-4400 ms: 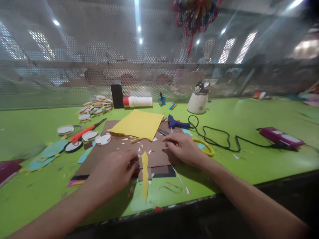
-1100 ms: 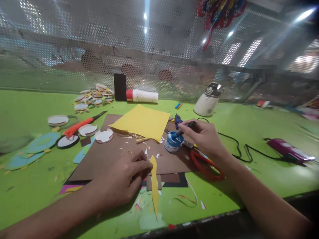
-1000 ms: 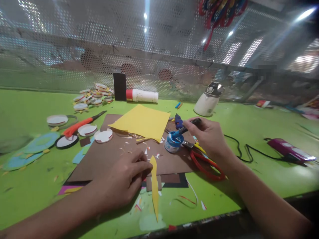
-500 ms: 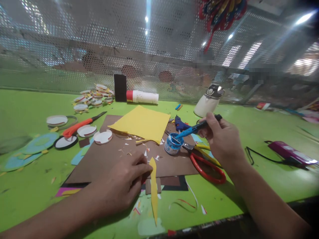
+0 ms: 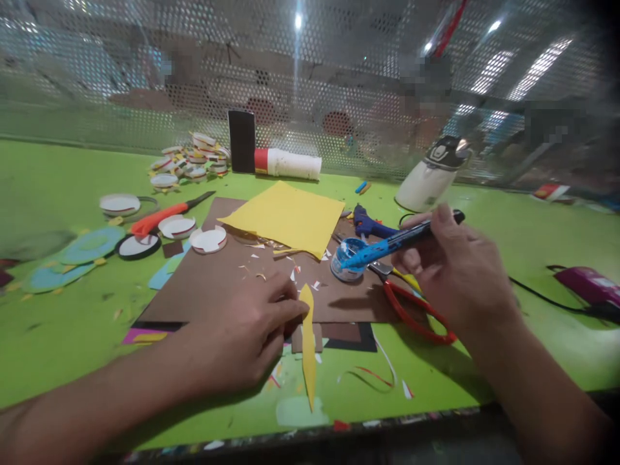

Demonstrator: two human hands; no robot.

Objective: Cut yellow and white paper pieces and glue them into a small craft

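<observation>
Head view: left fingers (image 5: 292, 311) pinch the yellow strip (image 5: 309, 352), right fingers (image 5: 444, 226) grip the blue-smeared tool (image 5: 380, 250), best drained over the jar (image 5: 347, 276).

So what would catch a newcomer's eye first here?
Probably the blue-smeared stick in the right hand, its tip at the small jar. Next, the yellow sheet, bright against the brown board beneath it. Then perhaps the narrow yellow strip at the left hand's fingertips, pointing towards the near edge.
</observation>
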